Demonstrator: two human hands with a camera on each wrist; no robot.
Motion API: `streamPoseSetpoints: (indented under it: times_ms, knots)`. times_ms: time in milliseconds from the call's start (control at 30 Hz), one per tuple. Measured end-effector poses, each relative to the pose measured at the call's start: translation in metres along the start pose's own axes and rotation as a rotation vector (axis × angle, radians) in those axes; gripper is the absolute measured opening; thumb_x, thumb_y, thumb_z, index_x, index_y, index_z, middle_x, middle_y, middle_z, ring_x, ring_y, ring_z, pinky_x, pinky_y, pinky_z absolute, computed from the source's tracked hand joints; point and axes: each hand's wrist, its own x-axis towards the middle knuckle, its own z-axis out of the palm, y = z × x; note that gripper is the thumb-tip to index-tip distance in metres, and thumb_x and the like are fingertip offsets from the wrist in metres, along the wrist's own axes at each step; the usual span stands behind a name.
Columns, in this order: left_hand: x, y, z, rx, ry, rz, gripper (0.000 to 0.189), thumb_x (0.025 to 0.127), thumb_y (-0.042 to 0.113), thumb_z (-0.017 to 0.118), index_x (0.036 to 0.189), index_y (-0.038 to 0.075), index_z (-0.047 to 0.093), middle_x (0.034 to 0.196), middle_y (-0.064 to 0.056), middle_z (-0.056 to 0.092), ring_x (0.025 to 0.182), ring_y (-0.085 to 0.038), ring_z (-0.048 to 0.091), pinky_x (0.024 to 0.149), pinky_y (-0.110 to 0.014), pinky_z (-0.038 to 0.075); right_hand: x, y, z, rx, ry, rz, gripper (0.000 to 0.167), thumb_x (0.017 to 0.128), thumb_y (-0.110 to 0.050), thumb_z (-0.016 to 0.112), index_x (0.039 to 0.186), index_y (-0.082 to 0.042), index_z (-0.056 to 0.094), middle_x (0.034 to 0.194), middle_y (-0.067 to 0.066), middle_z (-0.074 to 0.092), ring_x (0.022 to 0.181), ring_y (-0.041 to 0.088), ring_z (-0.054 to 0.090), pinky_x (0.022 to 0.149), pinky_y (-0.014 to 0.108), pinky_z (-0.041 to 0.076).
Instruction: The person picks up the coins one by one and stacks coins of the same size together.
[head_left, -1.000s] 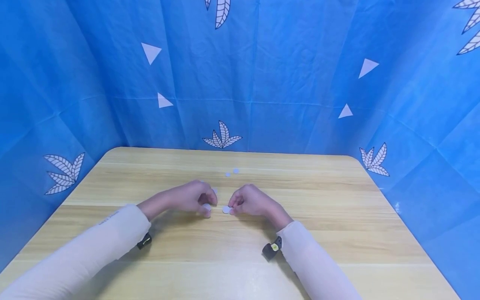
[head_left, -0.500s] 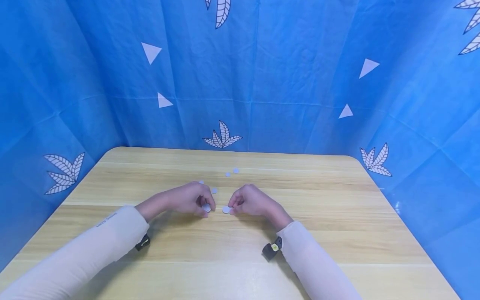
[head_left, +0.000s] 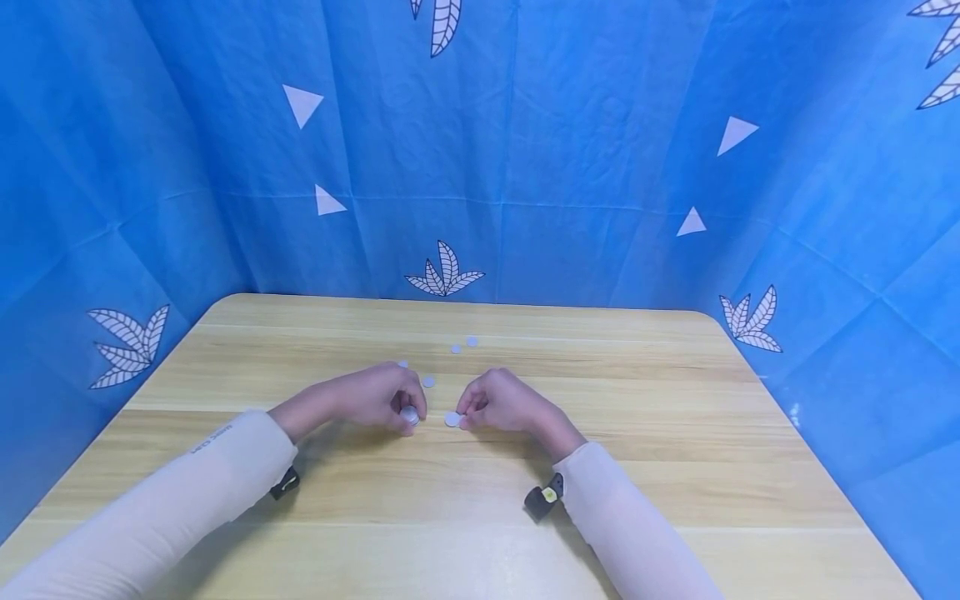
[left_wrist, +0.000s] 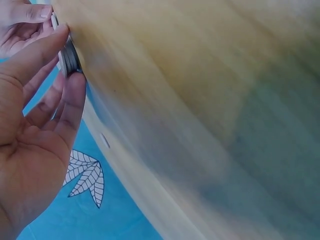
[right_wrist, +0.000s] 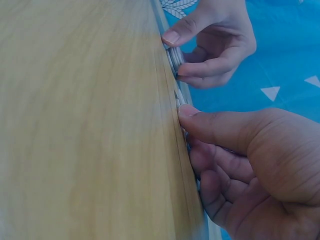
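Observation:
My left hand (head_left: 378, 394) holds a short stack of silver coins (head_left: 409, 414) on the table, left of the middle. In the left wrist view, thumb and fingertips grip the edge of that coin stack (left_wrist: 70, 59). Just to its right, my right hand (head_left: 504, 404) pinches a coin, with thumb and fingertips low at the wood. Part of a flat coin (head_left: 452, 419) shows beyond those fingertips; the right wrist view shows thin coin edges (right_wrist: 180, 97) there. How many coins lie under the right fingers is hidden. A narrow gap separates the two hands.
Behind the left hand lie a coin (head_left: 428, 382) and another coin (head_left: 402, 364), partly hidden by the knuckles. Farther back are a small coin (head_left: 456, 349) and a larger coin (head_left: 472, 341). Blue curtains (head_left: 570, 242) border the wooden table (head_left: 637, 467).
The left hand has drawn in round its coin stack and shifted slightly left, away from the right hand. A coin behind it has come into fuller view. The right hand has stayed still.

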Motion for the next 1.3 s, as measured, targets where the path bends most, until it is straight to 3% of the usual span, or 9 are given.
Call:
streamPoseSetpoints:
  times_ms: [633, 1000, 1300]
  knots:
    - [0.0021, 0.0015, -0.0011, -0.027, -0.021, -0.033, 0.022, 0.08, 0.01, 0.087, 0.1, 0.016, 0.079, 0.093, 0.01, 0.069, 0.086, -0.008, 0.065, 0.081, -0.028, 0.057, -0.0011, -0.0001, 0.0001, 0.011, 0.005, -0.01, 0.009, 0.084, -0.008, 0.084, 0.091, -0.01, 0.078, 0.079, -0.007, 0.072, 0.075, 0.006, 0.066, 0.074, 0.024, 0.056]
    - [0.0029, 0.0014, -0.0015, -0.002, -0.027, 0.067, 0.017, 0.083, 0.007, 0.084, 0.096, 0.018, 0.082, 0.091, 0.013, 0.07, 0.08, -0.007, 0.061, 0.074, -0.026, 0.055, -0.002, -0.0009, 0.0, 0.004, 0.01, -0.01, 0.008, 0.085, -0.009, 0.084, 0.091, -0.01, 0.078, 0.079, -0.008, 0.072, 0.075, 0.006, 0.067, 0.075, 0.025, 0.056]
    - [0.0024, 0.0055, -0.003, 0.025, -0.042, 0.062, 0.02, 0.083, 0.008, 0.084, 0.101, 0.017, 0.081, 0.091, 0.011, 0.07, 0.082, -0.01, 0.062, 0.076, -0.029, 0.056, -0.002, -0.0021, 0.0002, -0.002, 0.01, -0.002, 0.008, 0.085, -0.009, 0.084, 0.091, -0.01, 0.078, 0.078, -0.008, 0.072, 0.075, 0.006, 0.067, 0.074, 0.024, 0.056]
